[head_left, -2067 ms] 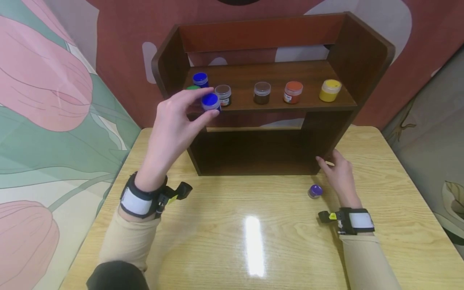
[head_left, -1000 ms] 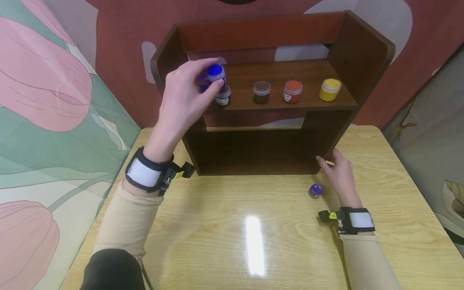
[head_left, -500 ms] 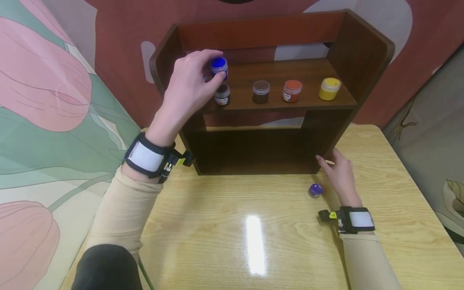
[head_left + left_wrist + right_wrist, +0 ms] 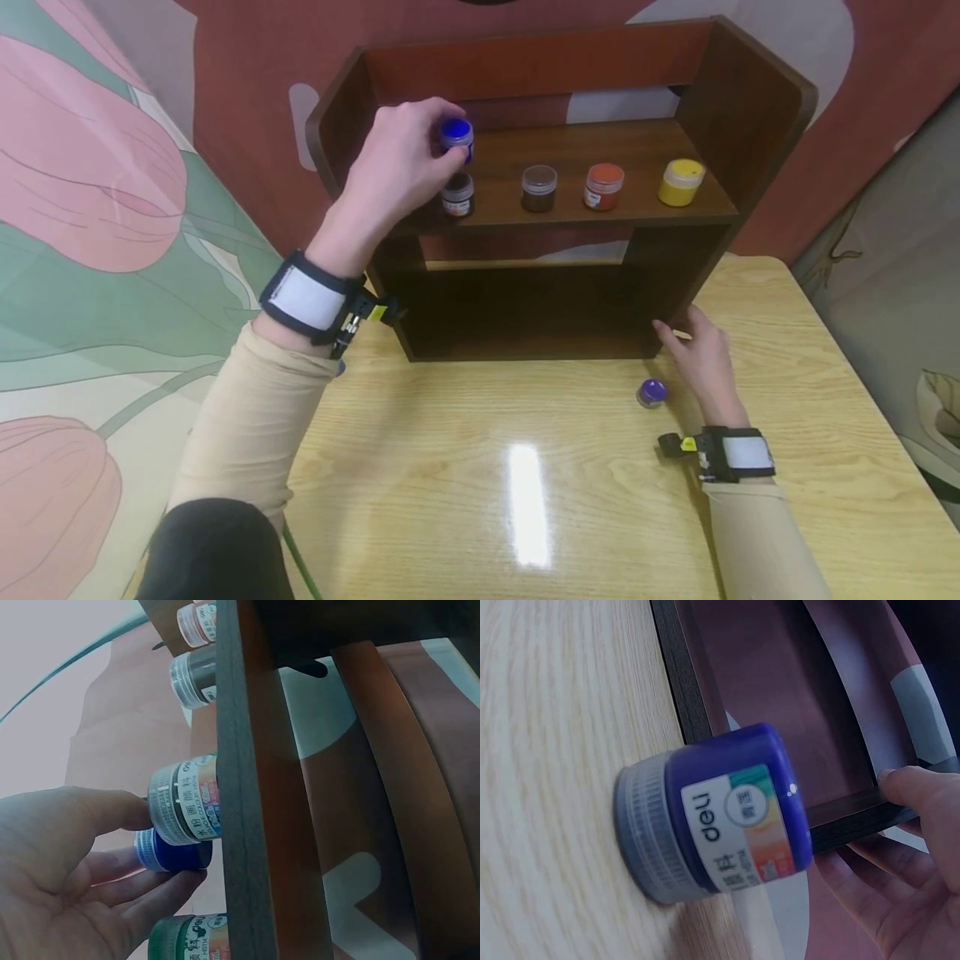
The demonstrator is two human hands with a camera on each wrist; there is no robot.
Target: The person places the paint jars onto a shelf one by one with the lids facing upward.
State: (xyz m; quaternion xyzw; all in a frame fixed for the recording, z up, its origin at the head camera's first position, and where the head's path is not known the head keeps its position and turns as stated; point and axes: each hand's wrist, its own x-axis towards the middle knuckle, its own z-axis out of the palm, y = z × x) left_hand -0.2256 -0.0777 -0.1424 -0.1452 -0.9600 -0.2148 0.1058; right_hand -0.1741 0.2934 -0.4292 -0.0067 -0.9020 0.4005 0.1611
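My left hand (image 4: 401,162) pinches a blue paint jar (image 4: 457,137) between thumb and fingers, over the upper level of a brown wooden shelf (image 4: 570,221). In the left wrist view this blue jar (image 4: 176,851) lies behind a clear-lidded paint jar (image 4: 187,799), close to it. Whether it touches the board cannot be made out. A green-lidded jar (image 4: 191,937) stands below the fingers in that view; the head view hides it. My right hand (image 4: 701,358) grips the shelf's right side panel near its foot. Beside it a purple paint jar (image 4: 652,393) stands on the table.
Along the upper shelf board stand a dark paint jar (image 4: 539,188), a red one (image 4: 603,187) and a yellow one (image 4: 682,183). The wooden table (image 4: 450,467) extends in front. A small blue thing (image 4: 341,367) peeks out beside my left forearm.
My left hand has carried the blue jar up from the shelf's front edge, then back and slightly right, behind the clear-lidded jar. The right hand has stayed on the panel.
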